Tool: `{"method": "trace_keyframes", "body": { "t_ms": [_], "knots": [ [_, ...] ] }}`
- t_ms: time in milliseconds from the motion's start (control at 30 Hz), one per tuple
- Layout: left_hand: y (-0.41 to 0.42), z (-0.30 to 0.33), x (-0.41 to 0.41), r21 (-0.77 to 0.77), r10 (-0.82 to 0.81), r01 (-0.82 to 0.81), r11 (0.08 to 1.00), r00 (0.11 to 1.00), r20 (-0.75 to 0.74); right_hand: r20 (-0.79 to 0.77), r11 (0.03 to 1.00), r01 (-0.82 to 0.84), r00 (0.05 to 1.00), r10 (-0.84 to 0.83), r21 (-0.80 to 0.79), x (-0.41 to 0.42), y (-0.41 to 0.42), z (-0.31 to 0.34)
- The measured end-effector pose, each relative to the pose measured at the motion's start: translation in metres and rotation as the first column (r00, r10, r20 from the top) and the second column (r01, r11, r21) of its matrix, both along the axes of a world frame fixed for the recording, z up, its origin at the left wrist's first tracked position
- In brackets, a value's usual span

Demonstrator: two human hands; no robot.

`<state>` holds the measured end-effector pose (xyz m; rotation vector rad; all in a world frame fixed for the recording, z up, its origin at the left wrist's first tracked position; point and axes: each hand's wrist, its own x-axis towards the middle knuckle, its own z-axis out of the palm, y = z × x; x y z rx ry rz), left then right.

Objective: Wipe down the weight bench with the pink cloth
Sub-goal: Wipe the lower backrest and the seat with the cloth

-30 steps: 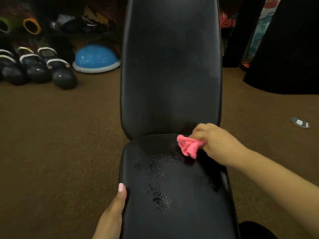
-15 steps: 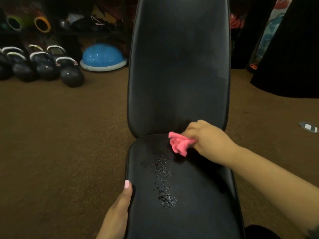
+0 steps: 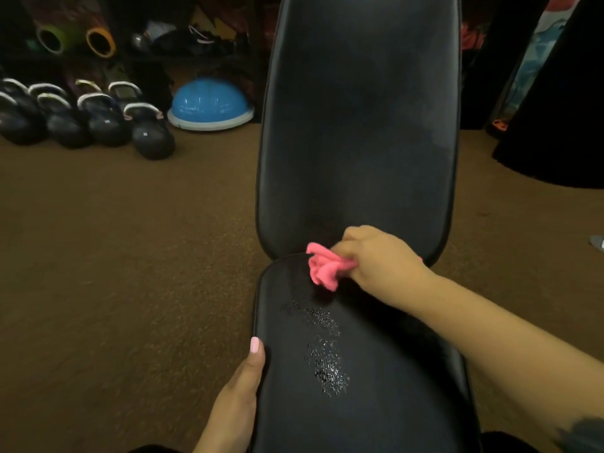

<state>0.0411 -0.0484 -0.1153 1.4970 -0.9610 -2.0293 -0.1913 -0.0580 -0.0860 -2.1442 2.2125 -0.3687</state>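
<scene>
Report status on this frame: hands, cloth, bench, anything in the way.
Right hand grips pink cloth at seat pad's far end. Left hand rests on seat's left edge. Wet droplets mid-seat, unwiped. Nothing blocking.

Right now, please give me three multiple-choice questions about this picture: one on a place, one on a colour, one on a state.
1. Where is the pink cloth?
A. at the far end of the seat pad
B. on the floor
C. on the kettlebells

2. What colour is the dome on the floor?
A. red
B. blue
C. green

3. What is the state of the seat pad?
A. fully dry
B. torn
C. wet with droplets in the middle

Answers: 1 A, the right hand holds it by the backrest. 2 B, it shows blue. 3 C, droplets glisten there.
</scene>
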Motion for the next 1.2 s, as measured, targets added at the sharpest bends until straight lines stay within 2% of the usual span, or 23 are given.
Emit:
{"method": "trace_keyframes", "body": {
  "t_ms": [67, 133, 200, 300, 367, 433, 500, 567, 667, 733, 800, 967, 1033, 1100, 1200],
  "knots": [
    [0.002, 0.001, 0.000, -0.005, 0.018, -0.018, 1.000, 1.000, -0.018, -0.053, 0.998, 0.067, 0.996, -0.068, -0.019, 0.015, -0.020, -0.001],
    [0.002, -0.010, 0.001, 0.014, 0.043, -0.043, 0.999, 0.999, -0.031, -0.040, 0.996, 0.069, 0.997, -0.071, -0.048, 0.034, -0.033, -0.002],
    [0.003, -0.005, 0.001, -0.014, 0.033, -0.033, 0.999, 0.999, 0.021, -0.014, 0.996, -0.070, 0.998, 0.069, -0.050, 0.047, -0.029, -0.006],
    [0.001, -0.004, 0.001, -0.041, 0.041, -0.041, 0.998, 0.999, 0.000, 0.037, 0.968, -0.250, 0.968, 0.250, 0.019, 0.043, -0.001, -0.002],
    [0.002, -0.004, 0.000, -0.040, 0.042, -0.043, 0.998, 0.999, -0.012, 0.047, 0.980, -0.192, 0.981, 0.190, 0.055, 0.024, 0.009, 0.004],
    [0.001, -0.008, 0.001, -0.041, 0.038, -0.039, 0.998, 0.999, -0.022, -0.006, 0.996, -0.068, 0.998, 0.069, 0.061, 0.010, 0.001, 0.006],
    [0.002, -0.006, 0.001, -0.030, 0.024, -0.025, 0.999, 1.000, -0.018, -0.076, 0.999, 0.036, 0.997, -0.034, 0.037, 0.015, -0.020, 0.007],
    [0.000, -0.008, 0.002, -0.031, 0.018, -0.019, 0.999, 0.999, -0.026, -0.101, 0.997, 0.072, 0.992, -0.072, -0.005, 0.036, -0.040, 0.006],
    [0.001, -0.009, 0.001, -0.072, 0.004, -0.001, 0.997, 0.999, 0.040, -0.066, 0.996, -0.081, 0.995, 0.079, -0.035, 0.067, -0.043, 0.000],
    [0.001, -0.007, -0.001, -0.087, 0.010, -0.006, 0.996, 0.999, 0.051, -0.001, 0.967, -0.256, 0.967, 0.256, -0.006, 0.075, -0.025, -0.001],
    [0.001, -0.009, -0.002, -0.098, 0.012, -0.009, 0.995, 0.999, 0.038, 0.042, 0.947, -0.320, 0.947, 0.318, 0.041, 0.063, -0.006, 0.001],
    [0.001, -0.013, 0.000, -0.094, 0.053, -0.045, 0.995, 0.995, 0.088, -0.079, 0.996, -0.038, 0.996, 0.044, 0.076, 0.023, -0.018, 0.008],
    [0.001, -0.015, 0.001, -0.077, 0.053, -0.044, 0.996, 0.992, 0.119, -0.122, 1.000, -0.010, 0.992, 0.013, 0.027, 0.039, -0.038, 0.008],
    [0.000, -0.016, 0.002, -0.067, 0.060, -0.050, 0.997, 0.986, 0.157, -0.110, 0.998, -0.070, 0.992, 0.068, -0.007, 0.062, -0.047, 0.004],
    [-0.003, -0.016, 0.001, -0.110, 0.060, -0.039, 0.993, 0.978, 0.198, -0.023, 0.956, -0.292, 0.956, 0.292, 0.007, 0.083, -0.028, -0.001]
  ]
}}
